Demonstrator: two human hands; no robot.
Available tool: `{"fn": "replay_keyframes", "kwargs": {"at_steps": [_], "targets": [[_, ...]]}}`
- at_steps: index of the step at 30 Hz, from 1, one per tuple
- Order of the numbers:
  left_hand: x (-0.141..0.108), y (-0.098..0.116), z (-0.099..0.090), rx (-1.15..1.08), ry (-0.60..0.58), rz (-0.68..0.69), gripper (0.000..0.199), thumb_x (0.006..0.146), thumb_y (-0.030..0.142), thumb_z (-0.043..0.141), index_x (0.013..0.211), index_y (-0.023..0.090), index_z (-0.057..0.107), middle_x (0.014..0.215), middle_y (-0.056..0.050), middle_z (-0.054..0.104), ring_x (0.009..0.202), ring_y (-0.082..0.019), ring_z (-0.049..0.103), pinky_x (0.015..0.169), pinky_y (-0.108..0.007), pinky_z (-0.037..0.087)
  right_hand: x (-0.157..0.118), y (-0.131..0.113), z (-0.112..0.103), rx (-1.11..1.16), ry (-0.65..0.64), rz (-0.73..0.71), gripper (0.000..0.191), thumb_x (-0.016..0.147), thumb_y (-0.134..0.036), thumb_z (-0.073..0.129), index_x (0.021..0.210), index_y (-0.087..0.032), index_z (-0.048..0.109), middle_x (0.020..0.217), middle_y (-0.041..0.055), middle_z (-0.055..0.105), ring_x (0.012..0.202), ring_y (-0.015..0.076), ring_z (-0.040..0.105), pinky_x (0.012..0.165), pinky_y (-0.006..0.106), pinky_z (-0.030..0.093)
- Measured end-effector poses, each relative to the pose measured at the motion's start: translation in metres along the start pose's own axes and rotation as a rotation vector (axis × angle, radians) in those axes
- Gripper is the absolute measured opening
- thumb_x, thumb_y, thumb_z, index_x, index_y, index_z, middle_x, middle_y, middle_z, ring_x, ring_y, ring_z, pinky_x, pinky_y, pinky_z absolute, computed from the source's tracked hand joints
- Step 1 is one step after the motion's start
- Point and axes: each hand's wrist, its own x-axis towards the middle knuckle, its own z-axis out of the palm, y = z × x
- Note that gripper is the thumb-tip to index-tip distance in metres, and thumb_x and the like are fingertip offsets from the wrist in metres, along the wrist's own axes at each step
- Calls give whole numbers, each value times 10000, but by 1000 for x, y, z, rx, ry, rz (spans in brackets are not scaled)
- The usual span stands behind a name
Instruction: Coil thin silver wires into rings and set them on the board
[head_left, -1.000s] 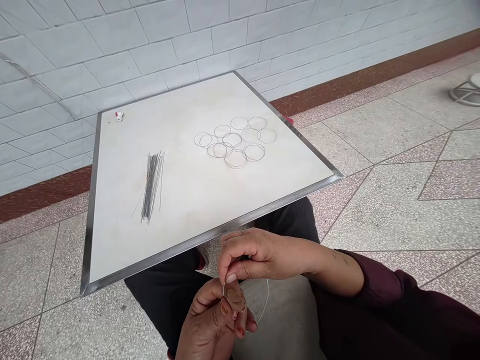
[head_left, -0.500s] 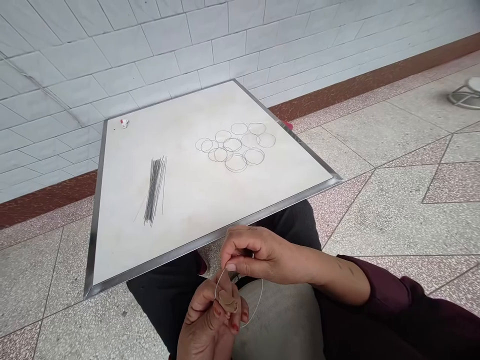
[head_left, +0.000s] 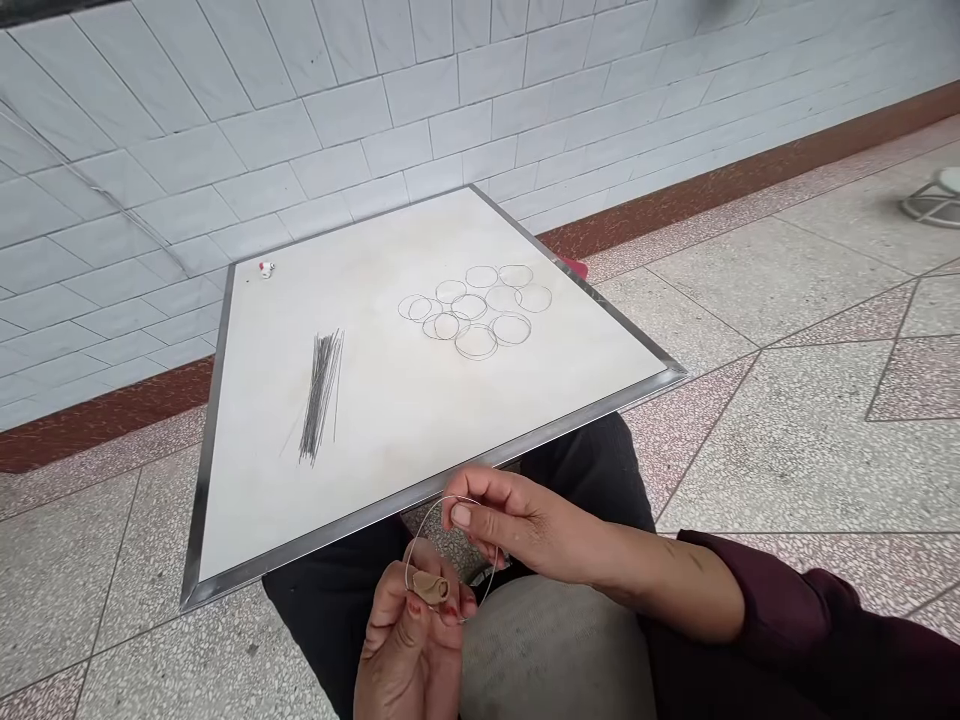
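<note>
In front of my lap, a thin wire loop (head_left: pixel 417 534) is held between my two hands. My left hand (head_left: pixel 401 640) is closed on its lower left side, thumb against fingers. A tan wrapped piece (head_left: pixel 430 588), its material unclear, sits at the left fingertips; whether it is worn on a finger or held, I cannot tell. With thumb and forefinger, my right hand (head_left: pixel 517 520) pinches the top of the loop. The fingers hide parts of the wire, and whether its ends are joined does not show.
On the white metal-edged table (head_left: pixel 390 400) lie a bundle of straight dark wires (head_left: pixel 321 400) at left and several overlapping wire rings (head_left: pixel 491 325) at right. A small red-and-white item (head_left: pixel 267 269) is near the far left corner. A tiled wall (head_left: pixel 322 130) borders the table's back.
The wire loop has turned and its upper arc now shows more openly between the hands. My right hand has shifted slightly along the wire. The whole view has tilted, moving the table lower.
</note>
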Motion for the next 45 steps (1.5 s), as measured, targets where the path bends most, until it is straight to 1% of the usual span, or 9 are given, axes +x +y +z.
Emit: {"fn": "replay_keyframes", "kwargs": {"at_steps": [6,10,15,19,21,24,27,39,45], "targets": [[0,-1,2,3,10,-31,204,763,294,798,645,203,658,678,16,521,631,-113,482,644,-238,483,2,-3,1,21,-5,-23,329,945,-489,569,914,-161,570,555,-104,395,479,52,357,503,194,378],[-1,-3,3,-21,73,-36,168,711,299,842,703,217,696,779,7,600,671,-110,545,671,-235,512,3,-2,2,63,11,-19,308,938,-461,583,872,-160,579,508,-116,357,454,51,310,478,190,351],[0,-3,2,-62,169,-8,198,658,282,879,733,223,705,865,6,639,665,-99,573,639,-217,536,4,1,-1,73,63,-13,344,926,-493,583,833,-165,548,515,-94,439,455,62,386,468,194,343],[3,0,1,-148,201,7,213,666,229,875,761,220,685,912,9,645,680,-87,571,633,-197,532,4,0,-2,135,60,-40,373,921,-515,589,794,-168,538,605,-62,494,547,78,462,565,220,426],[5,2,1,-191,194,12,186,708,218,846,742,207,663,890,11,631,696,-90,570,676,-217,544,4,1,-2,180,26,-24,353,907,-502,624,837,-162,564,687,-43,530,615,81,492,627,229,446],[7,4,1,-211,210,36,189,713,244,846,746,201,665,865,15,624,752,-103,589,759,-239,555,3,8,0,254,-134,36,328,817,-412,766,939,-162,593,798,-27,591,699,80,541,689,232,447],[8,3,-1,-170,256,34,218,683,290,868,779,203,693,870,16,641,811,-118,611,781,-235,557,3,22,6,290,-227,80,323,745,-331,836,925,-157,632,826,-21,617,753,82,576,706,227,446],[11,-1,8,-109,284,97,158,758,310,808,766,204,692,798,24,647,743,-105,605,703,-204,540,14,44,18,293,-13,-111,279,704,-343,859,778,-165,657,773,-20,674,705,97,629,671,235,514],[14,-1,7,-118,260,92,167,738,294,827,757,204,688,788,28,658,743,-102,614,706,-196,544,15,47,17,235,13,-217,257,752,-344,825,746,-164,641,751,-14,659,697,98,609,660,234,506]]}}
